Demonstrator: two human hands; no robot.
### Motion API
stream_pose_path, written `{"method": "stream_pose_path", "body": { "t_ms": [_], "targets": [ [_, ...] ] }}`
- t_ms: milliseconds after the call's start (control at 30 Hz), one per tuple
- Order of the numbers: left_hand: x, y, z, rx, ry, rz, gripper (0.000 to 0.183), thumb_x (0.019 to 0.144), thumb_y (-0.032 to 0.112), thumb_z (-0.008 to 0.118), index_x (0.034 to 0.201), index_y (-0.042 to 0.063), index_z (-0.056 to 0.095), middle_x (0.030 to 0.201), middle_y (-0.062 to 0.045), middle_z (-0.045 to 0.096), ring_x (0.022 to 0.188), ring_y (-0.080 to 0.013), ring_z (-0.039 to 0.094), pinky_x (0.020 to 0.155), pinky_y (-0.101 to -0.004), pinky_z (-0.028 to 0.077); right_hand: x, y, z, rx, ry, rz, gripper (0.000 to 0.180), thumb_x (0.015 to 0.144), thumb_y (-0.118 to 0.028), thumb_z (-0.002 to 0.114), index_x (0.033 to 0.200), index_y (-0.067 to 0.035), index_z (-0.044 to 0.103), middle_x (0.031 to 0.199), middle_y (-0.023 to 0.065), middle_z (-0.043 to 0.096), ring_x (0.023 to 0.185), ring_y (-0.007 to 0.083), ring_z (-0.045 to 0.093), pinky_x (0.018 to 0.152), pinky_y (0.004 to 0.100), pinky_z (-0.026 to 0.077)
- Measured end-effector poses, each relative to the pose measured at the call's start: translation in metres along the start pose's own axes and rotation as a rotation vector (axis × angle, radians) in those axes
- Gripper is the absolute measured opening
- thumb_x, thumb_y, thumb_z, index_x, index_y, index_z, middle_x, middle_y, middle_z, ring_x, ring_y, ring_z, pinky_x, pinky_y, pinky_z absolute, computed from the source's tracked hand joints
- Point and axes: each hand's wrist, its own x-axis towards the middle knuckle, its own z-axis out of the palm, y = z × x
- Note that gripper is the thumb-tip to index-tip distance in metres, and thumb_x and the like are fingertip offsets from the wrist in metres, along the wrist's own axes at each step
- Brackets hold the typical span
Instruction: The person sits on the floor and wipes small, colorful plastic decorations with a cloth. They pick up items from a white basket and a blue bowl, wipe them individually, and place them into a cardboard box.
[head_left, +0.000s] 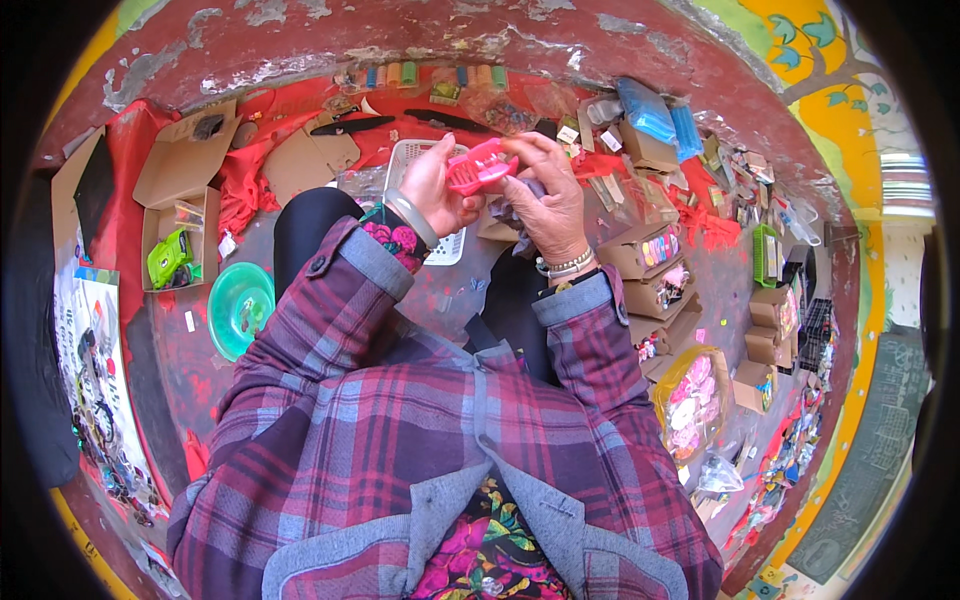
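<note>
Between both hands, over the person's lap, is a bright pink plastic hair claw clip (480, 166) with its toothed inside showing. My left hand (439, 187) grips it from the left with fingers underneath. My right hand (551, 191) touches its right end with thumb and fingertips. Bunched against the right palm is a crumpled grey-purple cloth (519, 210), partly hidden by the fingers. A white plastic basket (448, 251) stands right beneath the hands, mostly covered by them. What lies inside it is hard to make out.
To the left are a green plastic bowl (238, 311) and an open cardboard box (181, 251). Several small boxes (654, 251) and a yellow-rimmed bag (691, 401) of pink items lie to the right. Blue packets (649, 112) and hair rollers (409, 73) are farther back by the wall.
</note>
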Motion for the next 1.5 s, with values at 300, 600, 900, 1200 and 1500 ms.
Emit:
{"method": "stream_pose_path", "body": {
  "t_ms": [300, 600, 900, 1200, 1500],
  "targets": [
    [-0.013, 0.006, 0.038, 0.450, 0.075, 0.048, 0.050, 0.090, 0.050, 0.028, 0.104, 0.009, 0.050, 0.073, -0.010, 0.061, 0.043, -0.0122, 0.051, 0.034, -0.0186, 0.035, -0.004, 0.010, -0.001, 0.442, 0.121, 0.544, 0.016, 0.078, -0.015, 0.065, 0.076, 0.001, 0.063, 0.066, -0.0053, 0.053, 0.061, 0.0020, 0.046, 0.054, 0.0179, 0.036],
    [-0.001, 0.003, 0.019, 0.448, 0.096, 0.066, 0.053, 0.087, 0.056, 0.034, 0.095, 0.007, 0.054, 0.062, -0.007, 0.059, 0.042, -0.0090, 0.046, 0.039, -0.0185, 0.034, -0.004, 0.009, -0.010, 0.589, -0.020, 0.563, 0.020, 0.075, -0.013, 0.068, 0.088, -0.001, 0.060, 0.079, -0.0017, 0.058, 0.070, 0.0038, 0.051, 0.061, 0.0176, 0.041],
    [0.002, 0.004, 0.020, 0.314, 0.077, 0.135, 0.048, 0.089, 0.042, 0.040, 0.106, -0.001, 0.052, 0.070, -0.008, 0.058, 0.051, -0.0095, 0.049, 0.045, -0.0179, 0.038, -0.021, 0.032, -0.112, 0.463, 0.384, 0.555, 0.013, 0.078, -0.010, 0.062, 0.088, -0.002, 0.060, 0.071, -0.0005, 0.059, 0.061, 0.0047, 0.054, 0.055, 0.0174, 0.042],
    [-0.020, 0.009, 0.013, 0.301, 0.148, 0.148, 0.034, 0.089, 0.028, 0.043, 0.105, -0.001, 0.053, 0.075, -0.005, 0.057, 0.052, -0.0097, 0.046, 0.045, -0.0193, 0.036, -0.176, 0.158, -0.140, 0.691, 0.458, 1.051, 0.014, 0.079, -0.014, 0.061, 0.082, -0.001, 0.058, 0.069, 0.0035, 0.060, 0.056, 0.0097, 0.056, 0.051, 0.0225, 0.045],
    [-0.020, 0.012, 0.005, 0.295, 0.264, 0.141, 0.031, 0.089, 0.022, 0.042, 0.107, -0.002, 0.050, 0.077, -0.007, 0.056, 0.053, -0.0108, 0.047, 0.046, -0.0198, 0.036, -0.122, 0.229, -0.032, 0.634, 0.210, 1.181, 0.025, 0.075, -0.023, 0.063, 0.083, 0.001, 0.061, 0.073, 0.0072, 0.062, 0.064, 0.0171, 0.059, 0.059, 0.0283, 0.045]
  ]
}}
